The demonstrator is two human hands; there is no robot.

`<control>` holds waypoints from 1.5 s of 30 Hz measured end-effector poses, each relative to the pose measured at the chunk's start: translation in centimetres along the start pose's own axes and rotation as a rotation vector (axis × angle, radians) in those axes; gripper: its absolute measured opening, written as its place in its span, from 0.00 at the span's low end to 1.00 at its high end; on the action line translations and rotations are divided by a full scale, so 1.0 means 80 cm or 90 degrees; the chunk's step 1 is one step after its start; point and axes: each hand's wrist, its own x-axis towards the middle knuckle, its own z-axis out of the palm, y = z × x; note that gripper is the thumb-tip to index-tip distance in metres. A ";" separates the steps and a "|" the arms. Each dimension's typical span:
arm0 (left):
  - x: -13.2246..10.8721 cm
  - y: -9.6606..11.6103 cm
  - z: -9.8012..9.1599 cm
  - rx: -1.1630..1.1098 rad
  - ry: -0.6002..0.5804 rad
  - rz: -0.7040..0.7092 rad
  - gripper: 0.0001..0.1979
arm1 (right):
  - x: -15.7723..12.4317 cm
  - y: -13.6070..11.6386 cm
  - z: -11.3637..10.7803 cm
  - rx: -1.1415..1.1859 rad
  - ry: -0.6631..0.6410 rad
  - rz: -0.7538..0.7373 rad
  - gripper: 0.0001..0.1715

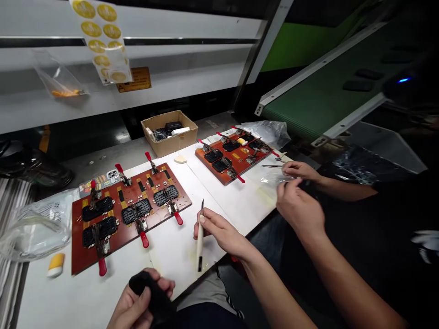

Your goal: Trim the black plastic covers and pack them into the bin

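While the left hand (132,308) pinches a dark, bent black piece (153,293) between thumb and fingers, low and close to the body, the right hand (221,233) grips a white-handled knife (200,242) farther out and to the right. Knife and piece stand well apart, so the relation that matters is the gap slanting between them. The knife's long axis runs roughly away from the body, blade tip pointing forward rather than across at the piece; the piece seems to slope down toward the right, though it is too dark to be sure of its outline. Beyond both hands, to the left, a reddish-brown board (122,238) with red-handled clamps lies on the white worktop (224,198), the left hand nearer its front edge. At the right, a co-worker's hands (302,201) are busy near a second clamp board (224,179).
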 end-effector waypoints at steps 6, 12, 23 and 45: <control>0.007 0.025 0.019 0.419 0.130 0.272 0.15 | -0.020 -0.019 0.101 0.202 -0.148 -0.013 0.22; -0.002 0.024 0.025 0.399 0.184 0.355 0.20 | -0.032 -0.008 0.166 -0.084 -0.159 -0.083 0.21; -0.004 0.016 0.013 0.394 0.204 0.380 0.20 | -0.024 -0.021 0.180 -0.191 -0.185 -0.045 0.24; 0.019 -0.005 -0.001 0.409 0.241 0.469 0.20 | -0.017 -0.028 0.176 -0.272 -0.165 -0.040 0.25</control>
